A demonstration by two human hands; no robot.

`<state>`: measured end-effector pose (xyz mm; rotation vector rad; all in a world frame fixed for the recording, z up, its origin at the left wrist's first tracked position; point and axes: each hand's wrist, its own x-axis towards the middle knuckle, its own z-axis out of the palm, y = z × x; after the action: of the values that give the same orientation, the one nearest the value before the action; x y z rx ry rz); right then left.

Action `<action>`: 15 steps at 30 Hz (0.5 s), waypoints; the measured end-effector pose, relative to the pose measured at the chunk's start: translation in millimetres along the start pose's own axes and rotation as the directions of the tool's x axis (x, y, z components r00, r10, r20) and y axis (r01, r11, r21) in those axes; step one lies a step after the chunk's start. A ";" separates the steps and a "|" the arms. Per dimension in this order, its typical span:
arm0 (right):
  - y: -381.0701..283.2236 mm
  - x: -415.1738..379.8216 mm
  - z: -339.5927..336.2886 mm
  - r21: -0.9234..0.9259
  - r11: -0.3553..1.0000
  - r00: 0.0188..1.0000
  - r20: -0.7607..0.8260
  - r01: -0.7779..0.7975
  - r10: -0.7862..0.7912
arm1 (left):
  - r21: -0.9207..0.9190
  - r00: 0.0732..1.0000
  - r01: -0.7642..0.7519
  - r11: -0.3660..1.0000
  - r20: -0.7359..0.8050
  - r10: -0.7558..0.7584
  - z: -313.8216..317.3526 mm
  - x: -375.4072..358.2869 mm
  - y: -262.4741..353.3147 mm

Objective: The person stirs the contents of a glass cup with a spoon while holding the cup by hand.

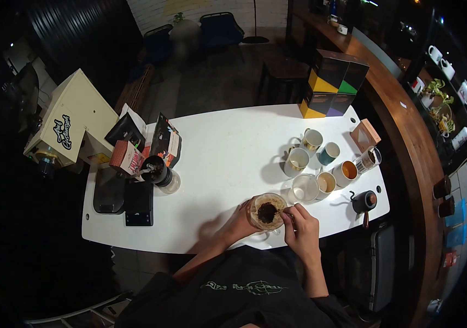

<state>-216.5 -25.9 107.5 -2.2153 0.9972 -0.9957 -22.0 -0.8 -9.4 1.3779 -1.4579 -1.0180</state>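
My left hand (239, 223) is wrapped round the side of a coffee dripper (256, 212) near the table's front edge. Dark wet coffee grounds (267, 212) show in its middle, ringed by a tan lining that looks like a paper filter. Part of a clear glass shape shows beneath it. My right hand (299, 224) is closed in a pinch at the dripper's right rim; what lies between the fingers is too small to make out. Just beyond stand a clear glass cup (304, 188) and a cup with light brown liquid (326, 184).
Several more mugs (312, 139) stand on the right of the white table (217, 153), near a black kettle (364, 202). Boxes (334, 82) are stacked at the far right corner. On the left are a cream grinder (75, 120), coffee bags (166, 142) and a black scale (139, 203).
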 end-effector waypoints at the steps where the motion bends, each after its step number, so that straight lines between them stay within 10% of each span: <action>1: -1.7 0.1 -1.5 -0.016 1.000 1.000 0.020 -0.016 0.016 | 0.009 1.000 0.004 1.000 -0.001 -0.004 0.0 -0.2 1.0; 15: -3.3 1.9 -4.6 0.066 0.996 0.993 0.104 -0.067 0.060 | 0.115 0.999 -0.041 0.992 -0.001 0.041 1.3 -0.1 -4.6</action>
<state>-217.8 -26.2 113.3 -2.1413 0.9670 -0.8663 -21.9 -1.0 -14.1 1.4241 -1.5574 -0.9177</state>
